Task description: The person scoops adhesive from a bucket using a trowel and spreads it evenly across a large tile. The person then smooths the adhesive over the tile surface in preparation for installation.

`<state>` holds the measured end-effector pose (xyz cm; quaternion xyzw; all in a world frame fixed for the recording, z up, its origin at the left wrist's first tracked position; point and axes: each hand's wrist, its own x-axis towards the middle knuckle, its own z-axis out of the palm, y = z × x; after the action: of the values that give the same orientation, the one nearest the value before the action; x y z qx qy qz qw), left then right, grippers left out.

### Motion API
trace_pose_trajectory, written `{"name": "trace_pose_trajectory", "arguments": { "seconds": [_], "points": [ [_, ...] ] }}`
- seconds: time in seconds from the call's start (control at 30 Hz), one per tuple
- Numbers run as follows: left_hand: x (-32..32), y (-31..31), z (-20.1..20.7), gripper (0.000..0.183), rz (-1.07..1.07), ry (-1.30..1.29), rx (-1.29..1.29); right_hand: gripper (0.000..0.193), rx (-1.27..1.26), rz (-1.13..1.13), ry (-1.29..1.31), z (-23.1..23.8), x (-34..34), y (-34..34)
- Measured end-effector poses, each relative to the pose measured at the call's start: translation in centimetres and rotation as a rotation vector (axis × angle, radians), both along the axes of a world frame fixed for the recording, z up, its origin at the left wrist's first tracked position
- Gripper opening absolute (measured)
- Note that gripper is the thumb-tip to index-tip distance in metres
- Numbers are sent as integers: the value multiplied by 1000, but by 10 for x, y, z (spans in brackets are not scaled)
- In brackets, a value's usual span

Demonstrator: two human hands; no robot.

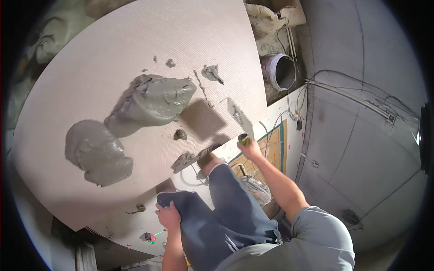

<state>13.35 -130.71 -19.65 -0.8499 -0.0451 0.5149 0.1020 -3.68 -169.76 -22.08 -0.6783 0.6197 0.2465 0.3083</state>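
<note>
A large pale slab (149, 40) with fine ridges spreads before me. Thick grey mortar lies on it in two big heaps: one (156, 97) near the middle and another (97, 153) to the left. My right hand (250, 149) is closed round the dark and yellow-green handle of a trowel (242, 118). Its flat blade, smeared with mortar, reaches over the slab's right edge. Whether the blade touches the slab, I cannot tell. My left hand (169, 216) rests against my knee with its fingers apart, holding no tool.
Smaller mortar lumps (211, 73) dot the slab, and more clings along its near edge (187, 160). A white bucket (278, 71) lies at the far right. A fan (257, 189) stands by my legs. A red device (148, 237) with a green light line sits lower left.
</note>
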Motion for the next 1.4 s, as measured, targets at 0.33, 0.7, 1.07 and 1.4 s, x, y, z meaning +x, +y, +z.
{"name": "trace_pose_trajectory", "arguments": {
  "seconds": [0.33,0.7,1.07,1.4],
  "points": [
    [4,5,-6,70,-300,-16,-21,22,-492,-70,-257,-212,-94,79],
    [12,-1,-8,73,-529,-14,-55,25,-219,-65,85,-210,-175,202],
    [9,-12,-5,70,-486,-32,-32,21,-180,-646,-503,-51,-82,85],
    [9,-3,-9,71,-468,-61,-42,47,-217,-874,-155,-67,-196,138]
  ]
}}
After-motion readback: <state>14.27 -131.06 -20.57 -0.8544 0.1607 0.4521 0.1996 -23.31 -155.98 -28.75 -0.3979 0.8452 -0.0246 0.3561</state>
